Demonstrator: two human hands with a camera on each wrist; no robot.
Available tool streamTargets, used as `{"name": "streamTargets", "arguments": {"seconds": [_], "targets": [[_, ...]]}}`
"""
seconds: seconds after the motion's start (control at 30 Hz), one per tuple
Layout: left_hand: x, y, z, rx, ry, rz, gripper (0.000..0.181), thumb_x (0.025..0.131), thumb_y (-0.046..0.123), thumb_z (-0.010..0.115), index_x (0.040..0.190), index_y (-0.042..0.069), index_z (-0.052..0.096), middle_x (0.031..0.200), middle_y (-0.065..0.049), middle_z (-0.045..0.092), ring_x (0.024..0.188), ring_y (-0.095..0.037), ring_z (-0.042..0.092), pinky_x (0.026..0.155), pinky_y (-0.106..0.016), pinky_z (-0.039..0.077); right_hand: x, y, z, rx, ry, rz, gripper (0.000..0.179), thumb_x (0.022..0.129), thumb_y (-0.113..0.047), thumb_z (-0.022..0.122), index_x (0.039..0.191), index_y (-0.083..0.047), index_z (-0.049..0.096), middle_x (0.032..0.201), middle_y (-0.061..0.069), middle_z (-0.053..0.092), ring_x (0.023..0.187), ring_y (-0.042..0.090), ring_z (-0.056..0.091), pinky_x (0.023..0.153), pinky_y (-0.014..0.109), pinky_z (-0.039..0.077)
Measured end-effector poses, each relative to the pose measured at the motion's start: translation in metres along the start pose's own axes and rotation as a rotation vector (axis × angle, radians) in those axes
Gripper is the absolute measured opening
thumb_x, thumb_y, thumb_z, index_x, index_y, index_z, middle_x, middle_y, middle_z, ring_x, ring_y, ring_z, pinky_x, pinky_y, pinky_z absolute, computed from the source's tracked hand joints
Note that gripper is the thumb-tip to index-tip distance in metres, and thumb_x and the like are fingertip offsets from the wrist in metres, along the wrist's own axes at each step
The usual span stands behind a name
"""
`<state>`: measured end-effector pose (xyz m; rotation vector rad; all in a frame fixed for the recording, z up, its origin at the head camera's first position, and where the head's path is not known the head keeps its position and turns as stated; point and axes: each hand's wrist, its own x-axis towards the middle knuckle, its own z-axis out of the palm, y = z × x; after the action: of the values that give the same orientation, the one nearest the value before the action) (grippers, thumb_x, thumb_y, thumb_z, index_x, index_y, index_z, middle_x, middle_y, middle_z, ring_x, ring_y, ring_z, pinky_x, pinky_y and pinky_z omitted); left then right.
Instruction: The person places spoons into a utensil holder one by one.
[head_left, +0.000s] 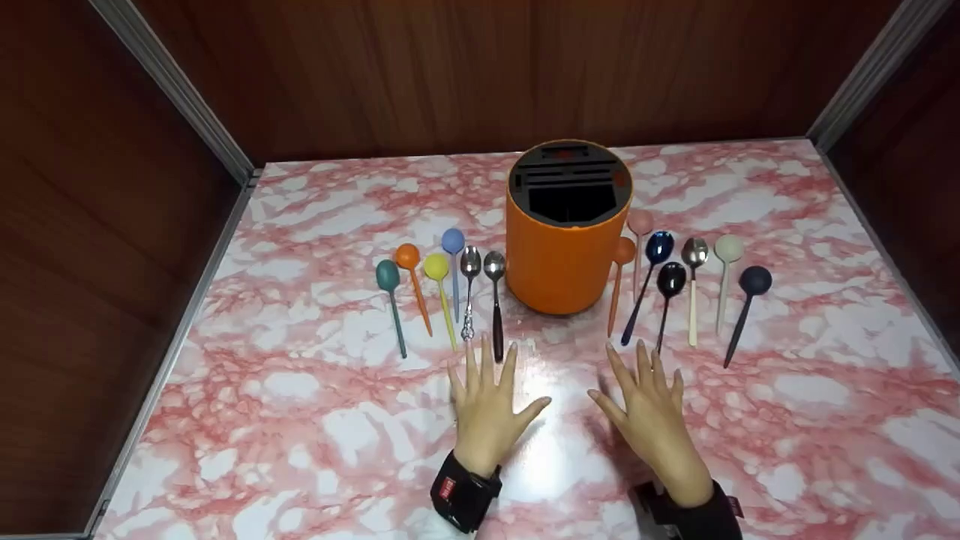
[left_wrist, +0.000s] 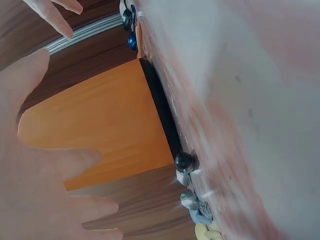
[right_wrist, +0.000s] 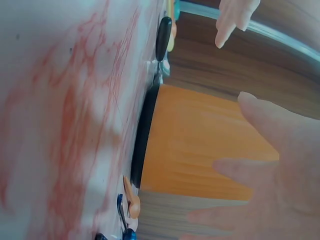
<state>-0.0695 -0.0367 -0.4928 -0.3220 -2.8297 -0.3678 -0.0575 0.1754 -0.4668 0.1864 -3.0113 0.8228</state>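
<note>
Both hands hold nothing and have their fingers spread. My left hand (head_left: 484, 420) is in front of the left row of spoons, its fingertips close to the dark-handled spoon (head_left: 496, 322) and the ornate silver spoon (head_left: 469, 289). To the right, my right hand (head_left: 656, 420) points at the other row, fingertips near the black spoon (head_left: 670, 281) and the dark blue metal spoon (head_left: 646, 285). Between the rows stands an upright orange cylindrical utensil holder (head_left: 562, 262) with a slotted dark top. In each wrist view, fingers overlap its orange side.
Further left lie yellow (head_left: 438, 270), light blue (head_left: 453, 241), orange (head_left: 409, 259) and teal (head_left: 388, 277) spoons. The right row also has a terracotta (head_left: 622, 253), a pink (head_left: 640, 222), a cream-handled (head_left: 694, 255), a pale green (head_left: 727, 249) and a navy spoon (head_left: 754, 282). Brown panels (head_left: 480, 75) enclose the marbled table (head_left: 337, 465).
</note>
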Motion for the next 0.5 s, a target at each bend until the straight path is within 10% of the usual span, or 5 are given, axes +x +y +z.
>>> {"name": "streamTargets", "arguments": {"seconds": [0.5], "targets": [[0.008,-0.013,-0.012,-0.221,0.236,0.240,0.031,0.083,0.020,0.076,0.108,0.002,0.070,0.106,-0.015,0.068,0.097,-0.026,0.064,0.096,-0.052,0.046,0.020,0.015,-0.029,0.074,0.195,-0.148,0.046,0.085,-0.005,0.072,0.125,0.011,0.056,0.119,0.034,0.057,0.108,0.051,0.054,0.095,0.063,0.043]]}}
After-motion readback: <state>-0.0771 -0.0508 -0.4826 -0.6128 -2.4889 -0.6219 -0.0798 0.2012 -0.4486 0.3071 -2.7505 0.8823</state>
